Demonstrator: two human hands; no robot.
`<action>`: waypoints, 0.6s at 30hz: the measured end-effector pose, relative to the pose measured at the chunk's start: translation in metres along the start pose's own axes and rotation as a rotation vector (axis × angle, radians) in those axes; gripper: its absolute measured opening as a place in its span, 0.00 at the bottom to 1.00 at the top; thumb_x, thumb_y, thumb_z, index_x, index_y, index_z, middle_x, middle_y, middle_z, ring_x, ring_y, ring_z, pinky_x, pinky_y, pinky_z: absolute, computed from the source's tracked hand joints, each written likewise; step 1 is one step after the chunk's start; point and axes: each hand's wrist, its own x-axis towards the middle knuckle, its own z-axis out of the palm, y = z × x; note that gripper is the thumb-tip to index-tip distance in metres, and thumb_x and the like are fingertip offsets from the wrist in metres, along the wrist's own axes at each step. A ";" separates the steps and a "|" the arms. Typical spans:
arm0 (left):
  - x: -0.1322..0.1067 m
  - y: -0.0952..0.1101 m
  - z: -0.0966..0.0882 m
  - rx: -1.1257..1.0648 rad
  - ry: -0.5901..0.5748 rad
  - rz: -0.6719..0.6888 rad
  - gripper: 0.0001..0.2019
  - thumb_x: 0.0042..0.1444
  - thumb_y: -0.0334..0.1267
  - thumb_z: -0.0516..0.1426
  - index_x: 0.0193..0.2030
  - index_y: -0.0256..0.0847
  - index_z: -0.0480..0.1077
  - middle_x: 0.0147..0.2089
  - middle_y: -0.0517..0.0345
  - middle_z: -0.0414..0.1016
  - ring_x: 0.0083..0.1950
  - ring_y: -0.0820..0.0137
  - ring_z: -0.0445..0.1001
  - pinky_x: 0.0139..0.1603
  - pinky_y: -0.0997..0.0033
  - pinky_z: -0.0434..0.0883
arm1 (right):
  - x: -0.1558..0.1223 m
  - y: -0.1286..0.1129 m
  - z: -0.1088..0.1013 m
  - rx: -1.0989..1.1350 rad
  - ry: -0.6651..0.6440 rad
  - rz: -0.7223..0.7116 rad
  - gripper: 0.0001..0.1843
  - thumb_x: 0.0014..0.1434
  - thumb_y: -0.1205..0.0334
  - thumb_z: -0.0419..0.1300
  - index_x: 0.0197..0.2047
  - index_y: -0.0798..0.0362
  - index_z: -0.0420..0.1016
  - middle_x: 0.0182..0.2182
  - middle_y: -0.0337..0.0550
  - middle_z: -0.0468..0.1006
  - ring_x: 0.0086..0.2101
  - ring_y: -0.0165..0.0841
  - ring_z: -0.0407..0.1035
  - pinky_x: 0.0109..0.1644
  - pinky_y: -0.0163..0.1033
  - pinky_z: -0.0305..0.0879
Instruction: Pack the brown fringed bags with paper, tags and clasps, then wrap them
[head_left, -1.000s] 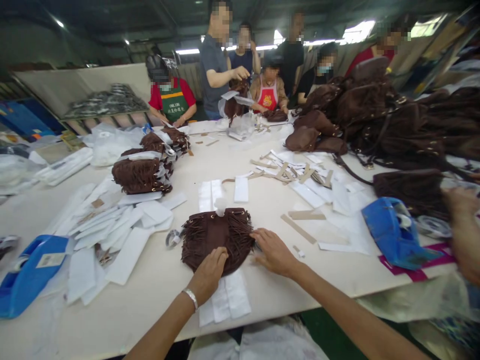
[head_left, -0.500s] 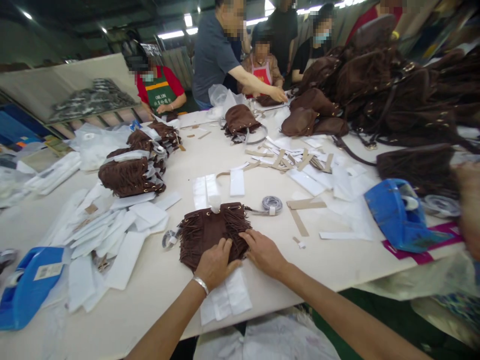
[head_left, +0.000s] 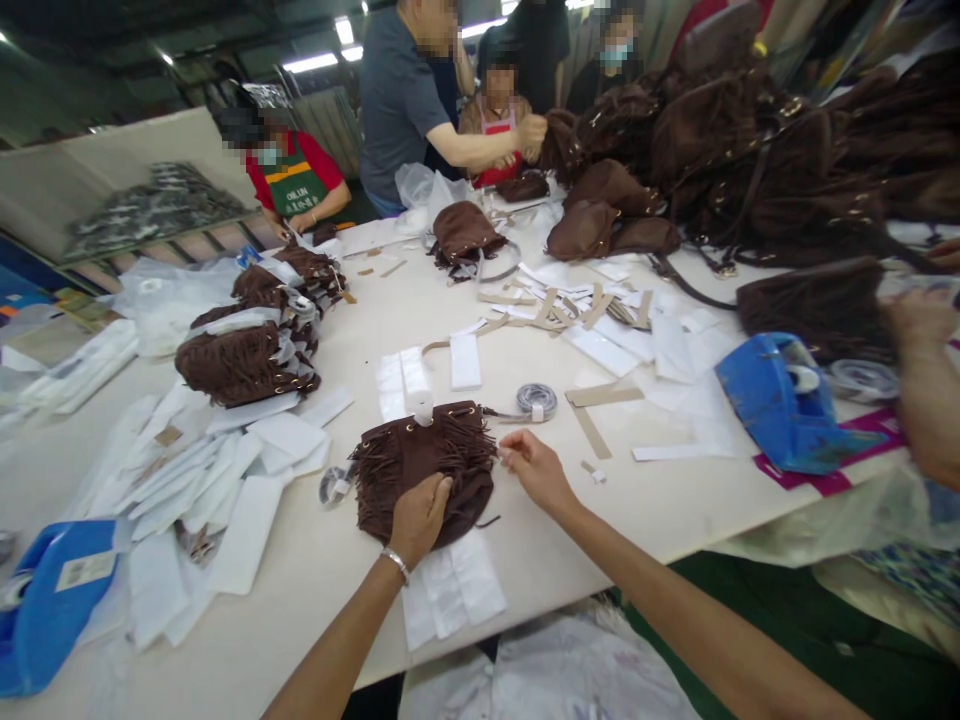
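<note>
A dark brown fringed handbag (head_left: 420, 460) lies on the table before me, gold eyelets along its top edge. My left hand (head_left: 421, 515) is closed on the lower front of the bag, its fingertips partly hidden. Just off the bag's right side, my right hand (head_left: 538, 472) has thumb and fingers pinched together by the fringe ends; whatever is between them is too small to make out. A wrapped strap coil (head_left: 537, 401) rests beyond the right hand, joined to the bag's top corner. White packing strips (head_left: 454, 590) stick out beneath the bag.
Blue tape dispensers stand at left (head_left: 56, 600) and right (head_left: 780, 405). White padding pieces (head_left: 247, 520) and stacked fringed bags (head_left: 251, 345) lie to the left. Brown bags (head_left: 712, 150) are heaped at back right. Co-workers sit and stand behind the table; another person's hand (head_left: 919, 320) is at right.
My right hand has lifted off the fringe and shifted right, fingers now pinched. My left hand has closed more on the bag. A standing co-worker's arm has risen toward the heap.
</note>
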 end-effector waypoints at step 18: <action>-0.013 0.021 0.003 0.522 0.046 0.376 0.19 0.62 0.28 0.49 0.60 0.37 0.64 0.53 0.45 0.72 0.47 0.59 0.71 0.40 0.61 0.72 | -0.031 0.035 0.028 -0.842 -0.236 -0.480 0.11 0.63 0.71 0.51 0.48 0.55 0.69 0.41 0.49 0.74 0.43 0.39 0.68 0.48 0.44 0.67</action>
